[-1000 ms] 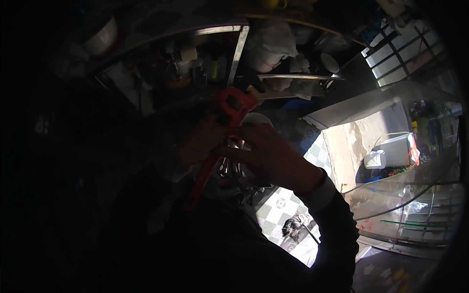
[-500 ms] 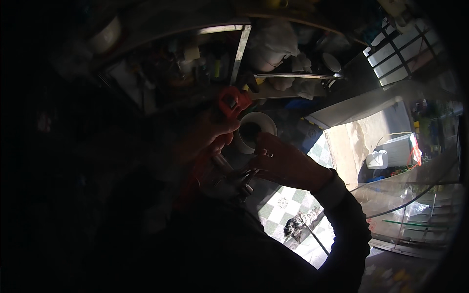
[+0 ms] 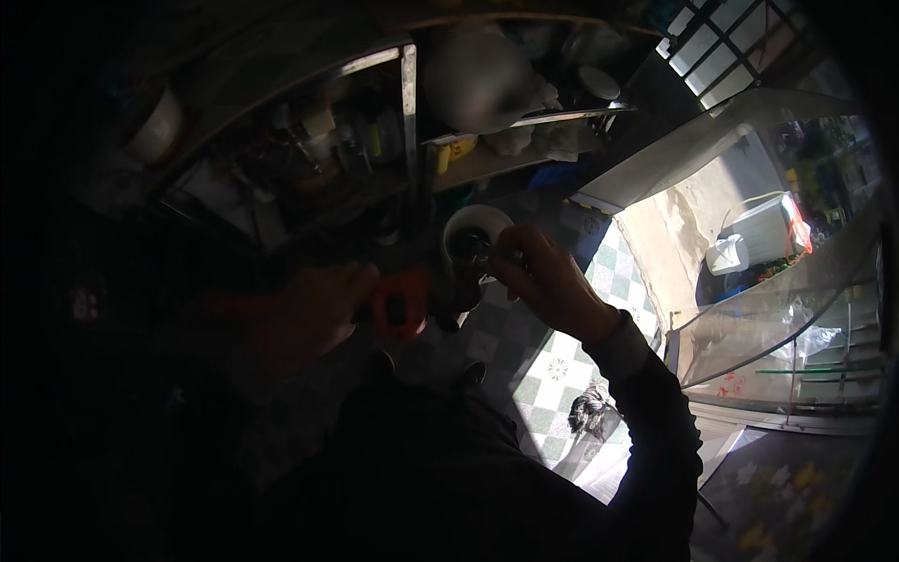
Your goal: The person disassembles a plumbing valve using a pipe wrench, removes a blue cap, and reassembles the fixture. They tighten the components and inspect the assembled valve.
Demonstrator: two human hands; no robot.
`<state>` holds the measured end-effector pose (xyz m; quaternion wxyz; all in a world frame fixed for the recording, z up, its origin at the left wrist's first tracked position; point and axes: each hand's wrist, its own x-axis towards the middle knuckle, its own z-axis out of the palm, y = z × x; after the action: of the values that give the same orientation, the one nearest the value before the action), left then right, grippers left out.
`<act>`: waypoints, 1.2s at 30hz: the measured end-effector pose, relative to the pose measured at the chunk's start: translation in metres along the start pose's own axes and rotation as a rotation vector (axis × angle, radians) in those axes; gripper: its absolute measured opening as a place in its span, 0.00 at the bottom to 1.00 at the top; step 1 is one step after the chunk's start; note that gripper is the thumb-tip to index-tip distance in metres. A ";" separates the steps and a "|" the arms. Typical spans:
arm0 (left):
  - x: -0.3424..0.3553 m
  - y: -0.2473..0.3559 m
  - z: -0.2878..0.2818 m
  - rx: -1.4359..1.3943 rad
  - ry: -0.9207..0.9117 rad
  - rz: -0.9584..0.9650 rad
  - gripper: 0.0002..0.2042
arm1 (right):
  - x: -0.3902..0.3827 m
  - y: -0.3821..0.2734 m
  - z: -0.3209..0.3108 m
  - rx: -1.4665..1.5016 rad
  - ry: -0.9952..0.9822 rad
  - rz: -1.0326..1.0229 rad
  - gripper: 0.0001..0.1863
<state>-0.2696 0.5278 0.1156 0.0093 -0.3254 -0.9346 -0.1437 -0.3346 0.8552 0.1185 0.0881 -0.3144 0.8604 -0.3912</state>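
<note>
My left hand (image 3: 318, 314), left of centre in shadow, is closed on a red tool (image 3: 398, 304) with a dark opening in its head; the rest of it trails leftward into darkness. Right of it, my right hand (image 3: 548, 281) is closed on small shiny metal pieces (image 3: 482, 258), too dim to name exactly, at the mouth of a pale round container (image 3: 459, 222). The fingertips overlap the container's near side, and I cannot tell whether they touch it. The inside of the container is dark. Patterned floor tiles show below my hands.
Cluttered shelves (image 3: 449, 173) with bags, bowls and bottles run along the far side. At the right, a sunlit doorway (image 3: 670, 234) with a glass door shows white buckets (image 3: 726, 253) outside. A mop (image 3: 590, 412) lies on the checkered floor (image 3: 552, 384) below my right arm.
My left hand has moved left and down, taking the red tool out from among the metal pieces and turning it. My right hand has moved up to the container's mouth with metal pieces.
</note>
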 end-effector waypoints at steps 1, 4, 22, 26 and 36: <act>0.002 0.001 0.003 0.042 0.024 -0.011 0.37 | -0.001 0.001 0.001 0.020 -0.006 0.038 0.14; 0.007 -0.005 0.005 0.059 0.044 0.057 0.35 | -0.002 0.001 0.002 -0.036 0.001 -0.043 0.15; 0.049 -0.049 0.001 0.111 -0.055 0.259 0.28 | 0.017 -0.034 0.004 -0.194 0.045 -0.390 0.15; 0.052 -0.052 0.004 -0.037 0.056 0.325 0.26 | 0.014 -0.039 -0.001 -0.051 0.002 -0.233 0.16; 0.054 -0.045 0.006 -0.045 0.125 0.285 0.24 | 0.006 -0.052 -0.018 0.213 -0.110 0.074 0.13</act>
<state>-0.3394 0.5286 0.1043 0.0805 -0.4453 -0.8730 -0.1818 -0.3219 0.8372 0.1688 0.1823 -0.2925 0.8189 -0.4589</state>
